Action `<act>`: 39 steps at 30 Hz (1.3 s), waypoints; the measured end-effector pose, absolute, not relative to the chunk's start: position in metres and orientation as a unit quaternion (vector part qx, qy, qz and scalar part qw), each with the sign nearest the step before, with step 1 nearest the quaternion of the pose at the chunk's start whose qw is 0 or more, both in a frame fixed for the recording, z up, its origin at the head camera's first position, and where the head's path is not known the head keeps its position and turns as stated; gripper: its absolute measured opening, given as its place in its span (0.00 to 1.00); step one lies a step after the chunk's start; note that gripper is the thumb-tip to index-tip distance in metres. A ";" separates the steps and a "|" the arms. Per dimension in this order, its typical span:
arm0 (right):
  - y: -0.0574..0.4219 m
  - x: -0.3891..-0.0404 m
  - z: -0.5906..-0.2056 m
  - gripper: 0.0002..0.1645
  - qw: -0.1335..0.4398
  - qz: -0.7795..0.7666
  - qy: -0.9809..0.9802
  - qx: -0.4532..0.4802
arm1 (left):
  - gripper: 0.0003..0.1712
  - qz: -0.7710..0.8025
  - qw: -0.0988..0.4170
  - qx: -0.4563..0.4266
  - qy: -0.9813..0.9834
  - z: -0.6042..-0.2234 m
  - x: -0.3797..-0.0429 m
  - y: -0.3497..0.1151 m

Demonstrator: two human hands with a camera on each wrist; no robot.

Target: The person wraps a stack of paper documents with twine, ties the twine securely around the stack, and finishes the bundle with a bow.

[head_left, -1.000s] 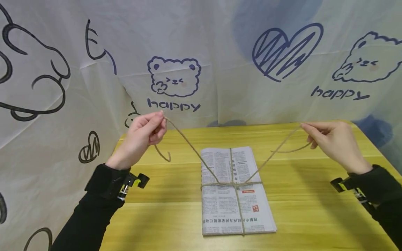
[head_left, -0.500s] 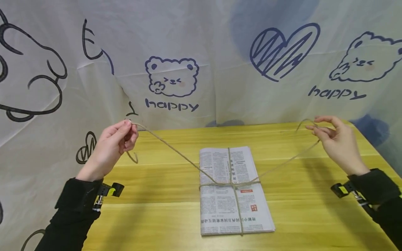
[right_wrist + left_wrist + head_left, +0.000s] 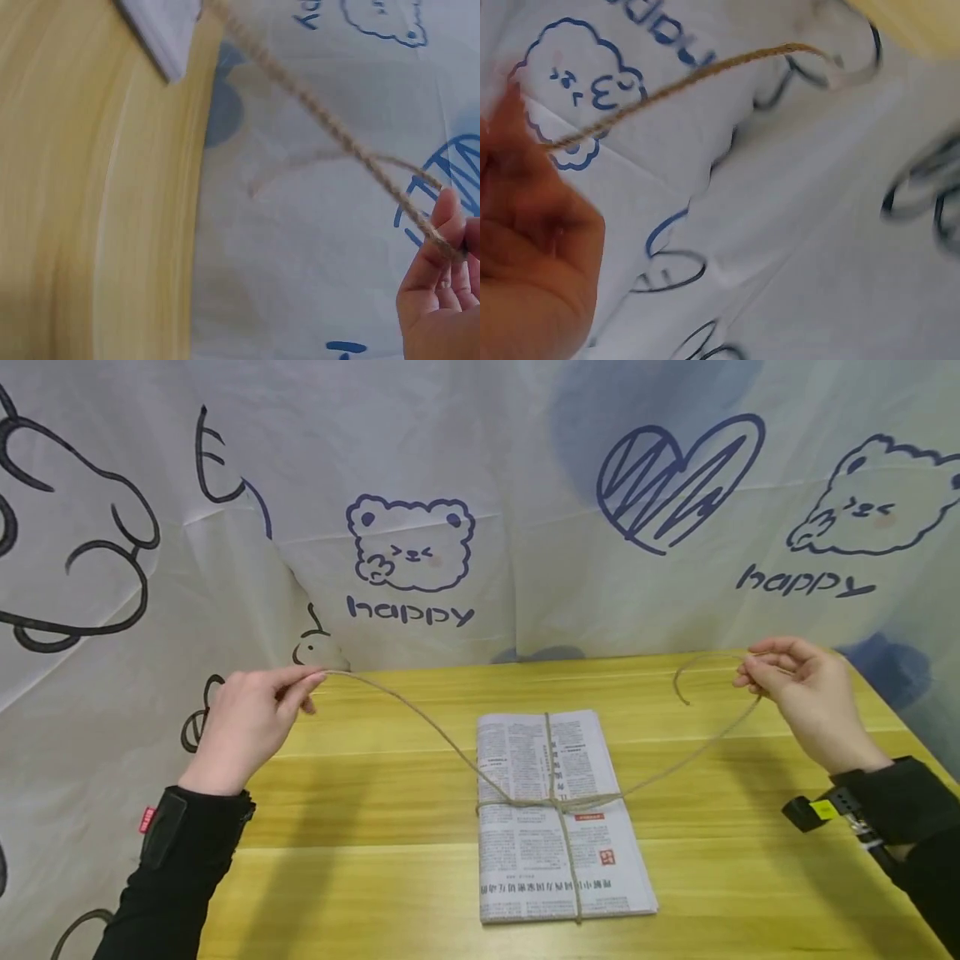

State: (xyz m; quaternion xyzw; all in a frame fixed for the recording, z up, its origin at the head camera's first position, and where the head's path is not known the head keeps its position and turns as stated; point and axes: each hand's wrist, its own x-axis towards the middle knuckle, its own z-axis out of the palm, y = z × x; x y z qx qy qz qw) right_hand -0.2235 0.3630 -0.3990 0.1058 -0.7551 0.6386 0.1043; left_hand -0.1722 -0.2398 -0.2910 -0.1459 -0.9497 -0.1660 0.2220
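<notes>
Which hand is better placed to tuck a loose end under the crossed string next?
Probably the right hand: in the head view a loose string end curls inward beyond its pinch, while none shows past the left hand.

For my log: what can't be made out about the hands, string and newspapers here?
Left hand: left wrist view, cut off by the left edge, one finger blurred.
Right hand: right wrist view, cut off by the right edge.
String: head view, crossing too small to tell whether knotted.
Newspapers: head view, fine print too small; underside hidden against the table.
</notes>
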 end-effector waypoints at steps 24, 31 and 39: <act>0.318 -0.197 -0.369 0.13 0.031 0.703 -0.691 0.166 | 0.20 -0.433 0.087 -0.058 -0.895 -0.323 -0.229 -0.171; 0.315 -0.193 -0.372 0.12 0.008 0.710 -0.679 0.187 | 0.17 -0.478 0.051 -0.112 -0.870 -0.328 -0.246 -0.094; 0.312 -0.189 -0.375 0.17 -0.032 0.778 -0.579 0.242 | 0.25 -0.444 -0.039 -0.221 -0.867 -0.346 -0.244 -0.026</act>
